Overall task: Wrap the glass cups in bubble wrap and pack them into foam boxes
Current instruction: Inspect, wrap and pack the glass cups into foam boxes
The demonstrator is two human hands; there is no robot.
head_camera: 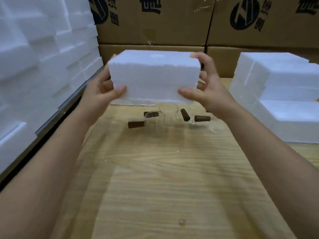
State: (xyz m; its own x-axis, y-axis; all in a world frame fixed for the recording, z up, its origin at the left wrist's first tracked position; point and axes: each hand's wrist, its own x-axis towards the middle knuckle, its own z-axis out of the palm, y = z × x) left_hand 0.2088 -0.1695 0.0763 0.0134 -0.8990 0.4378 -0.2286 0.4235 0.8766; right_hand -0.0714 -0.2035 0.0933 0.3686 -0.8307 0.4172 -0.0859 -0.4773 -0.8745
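Above the wooden surface, you hold a white foam box up in the air, your left grip clamped on its left end and your right grip on its right end, both thumbs pressed to the near face. Just below it, the glass cups with their brown handles sit clustered on the surface, too blurred to tell how each one lies. More foam boxes are stacked at your right, a white foam stack rises at your left, and cardboard cartons stand behind.

A packing warehouse: stacked printed cartons, foam-box piles, a wooden worktable.
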